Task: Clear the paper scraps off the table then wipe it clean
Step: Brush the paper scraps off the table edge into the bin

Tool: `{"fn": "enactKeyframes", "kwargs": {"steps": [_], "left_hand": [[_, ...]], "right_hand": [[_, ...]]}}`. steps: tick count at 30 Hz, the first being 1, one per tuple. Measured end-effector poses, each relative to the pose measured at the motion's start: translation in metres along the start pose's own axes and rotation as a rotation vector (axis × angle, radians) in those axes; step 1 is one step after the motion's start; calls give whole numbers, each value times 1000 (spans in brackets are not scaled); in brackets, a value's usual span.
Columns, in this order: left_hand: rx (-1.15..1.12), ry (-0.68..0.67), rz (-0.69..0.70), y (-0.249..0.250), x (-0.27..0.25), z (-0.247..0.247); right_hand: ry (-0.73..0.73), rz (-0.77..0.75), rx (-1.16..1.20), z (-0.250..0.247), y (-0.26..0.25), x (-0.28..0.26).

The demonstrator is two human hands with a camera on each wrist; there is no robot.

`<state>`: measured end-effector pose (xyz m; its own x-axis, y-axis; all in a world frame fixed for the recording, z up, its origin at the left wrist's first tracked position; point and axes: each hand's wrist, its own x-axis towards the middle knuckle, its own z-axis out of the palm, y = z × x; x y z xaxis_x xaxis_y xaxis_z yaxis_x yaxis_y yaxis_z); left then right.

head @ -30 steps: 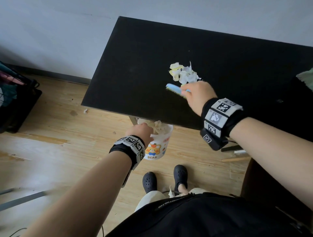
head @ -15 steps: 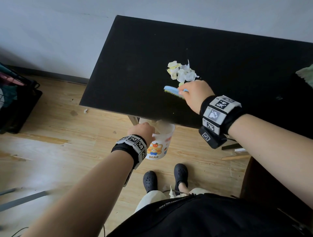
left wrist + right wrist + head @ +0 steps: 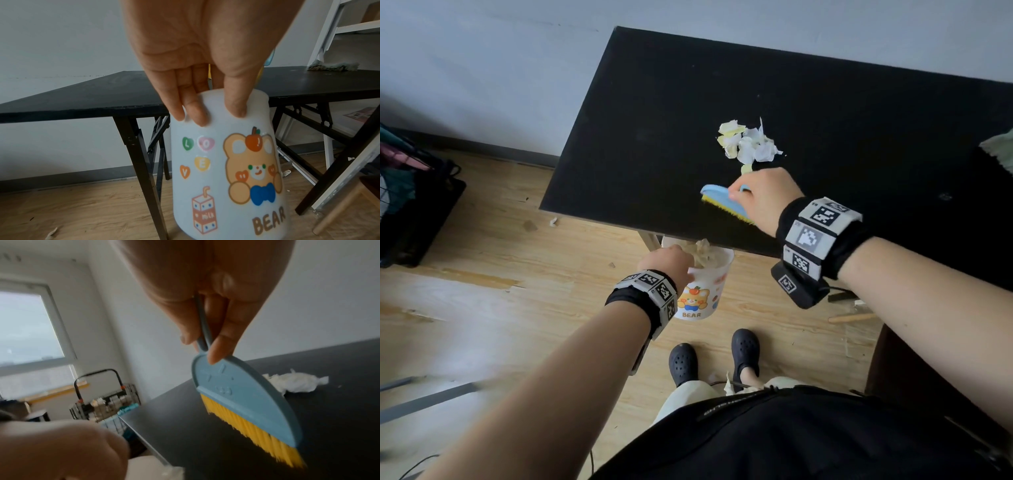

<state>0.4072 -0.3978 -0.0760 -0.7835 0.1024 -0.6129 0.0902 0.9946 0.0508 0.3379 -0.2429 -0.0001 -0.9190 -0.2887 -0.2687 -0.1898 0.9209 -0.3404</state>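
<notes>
A heap of white and yellow paper scraps (image 3: 748, 144) (image 3: 294, 383) lies mid-table on the black table (image 3: 654, 120). My right hand (image 3: 760, 195) (image 3: 207, 331) grips the handle of a small blue brush with yellow bristles (image 3: 724, 202) (image 3: 244, 404), held tilted between the heap and the near edge. My left hand (image 3: 671, 263) (image 3: 205, 105) holds a white bear-print cup (image 3: 702, 287) (image 3: 226, 170) by its rim, just under the table's near edge. Crumpled paper shows inside the cup.
A pale green cloth (image 3: 1000, 150) lies at the table's right edge. A dark wire basket (image 3: 410, 205) stands on the wooden floor at the left. A few scraps (image 3: 553, 222) lie on the floor under the table corner. My feet in dark clogs (image 3: 683, 363) are below.
My right hand has drawn the brush back from the scrap heap toward the near edge. The cup has barely moved under the edge.
</notes>
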Motion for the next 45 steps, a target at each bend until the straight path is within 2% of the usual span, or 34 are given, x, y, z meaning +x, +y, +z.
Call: {"fn": "enactKeyframes", "kwargs": {"steps": [2, 6, 9, 12, 16, 18, 21, 23, 27, 32, 35, 40, 42, 45], "left_hand": [[1, 0, 5, 1, 0, 0], [-12, 2, 2, 1, 0, 2], [-7, -1, 2, -1, -1, 3], [-7, -5, -5, -4, -1, 4], [-4, -5, -8, -3, 0, 2], [-8, -4, -9, -3, 1, 1], [-3, -14, -17, 0, 5, -2], [0, -21, -18, 2, 10, -4], [10, -39, -33, 5, 18, -6], [13, -62, -56, 7, 25, -8], [20, -70, -59, 11, 27, -10], [3, -79, -74, 16, 29, -11], [-3, -78, -76, 16, 30, -11], [-17, -75, -78, 16, 30, -10]], "right_hand": [[-40, 26, -100, -2, -4, -1], [-149, -102, -89, 19, -26, -17], [-111, -84, 82, 20, -30, -19], [-38, -46, 108, 12, -22, -14], [-129, -83, 34, 4, -12, -10], [-47, -67, 40, -4, -1, 0], [168, -9, 56, -20, 19, 24], [210, 38, -54, -28, 32, 46], [113, 214, -277, -37, 58, 87], [-46, 305, -347, -26, 66, 100], [-93, 239, -371, -9, 58, 93], [-104, -56, -456, 7, 42, 72], [-68, -50, -384, -7, 45, 70], [54, 46, -354, -34, 52, 83]]}}
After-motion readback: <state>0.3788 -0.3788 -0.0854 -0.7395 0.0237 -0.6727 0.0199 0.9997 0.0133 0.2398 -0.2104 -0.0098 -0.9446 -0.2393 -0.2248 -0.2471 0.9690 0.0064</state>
